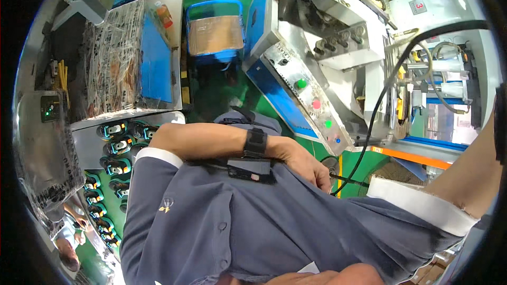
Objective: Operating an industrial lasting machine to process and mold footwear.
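My left arm lies across my grey shirt, with a black band (256, 142) round the wrist. At my right side is my left hand (310, 168), its fingers curled closed close to a black cable (364, 142). Whether the fingers hold the cable or the shirt's edge is hidden. A small black box (251, 170) sits at the waist, just below the wristband. My right forearm (470, 174) is raised at the right edge, and the right hand lies outside the picture.
A machine's control panel (306, 92) with green and red buttons stands ahead. Beyond it are metal fixtures (348, 45). A blue trolley (215, 34) carries a cardboard box. At left are plastic-wrapped stacks (113, 60) and rows of dark shoes (117, 145). Another person (68, 245) is at lower left.
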A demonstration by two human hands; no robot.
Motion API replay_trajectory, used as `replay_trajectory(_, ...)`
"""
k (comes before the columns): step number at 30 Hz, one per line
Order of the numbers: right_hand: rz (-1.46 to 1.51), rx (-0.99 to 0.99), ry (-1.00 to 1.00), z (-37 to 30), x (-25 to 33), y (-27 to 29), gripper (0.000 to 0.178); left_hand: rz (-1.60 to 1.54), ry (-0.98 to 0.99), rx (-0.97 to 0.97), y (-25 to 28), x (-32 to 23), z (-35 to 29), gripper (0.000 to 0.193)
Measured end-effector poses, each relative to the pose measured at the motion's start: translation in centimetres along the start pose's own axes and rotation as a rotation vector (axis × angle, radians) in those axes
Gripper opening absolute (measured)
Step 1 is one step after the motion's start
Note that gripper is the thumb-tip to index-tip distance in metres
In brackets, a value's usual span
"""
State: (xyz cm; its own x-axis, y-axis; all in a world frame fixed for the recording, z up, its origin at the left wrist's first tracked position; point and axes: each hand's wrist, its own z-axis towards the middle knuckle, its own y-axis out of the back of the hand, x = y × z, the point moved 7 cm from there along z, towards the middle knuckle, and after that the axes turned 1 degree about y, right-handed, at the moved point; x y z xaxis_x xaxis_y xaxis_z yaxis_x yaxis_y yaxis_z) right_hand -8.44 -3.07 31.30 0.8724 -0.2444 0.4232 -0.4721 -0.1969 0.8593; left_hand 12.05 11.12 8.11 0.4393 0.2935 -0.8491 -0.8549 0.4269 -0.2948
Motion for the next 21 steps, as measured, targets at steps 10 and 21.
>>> replay_trajectory(10,0.021,-0.005,0.018,-1.7,-1.7,-0.6,0.046,-0.007,-0.043,-0.267,4.2,0.5,-0.3,0.019)
replay_trajectory(21,0.011,-0.021,-0.007,-3.0,-1.7,-1.0,0.044,0.121,0.069,-0.416,7.4,3.8,-1.4,0.028)
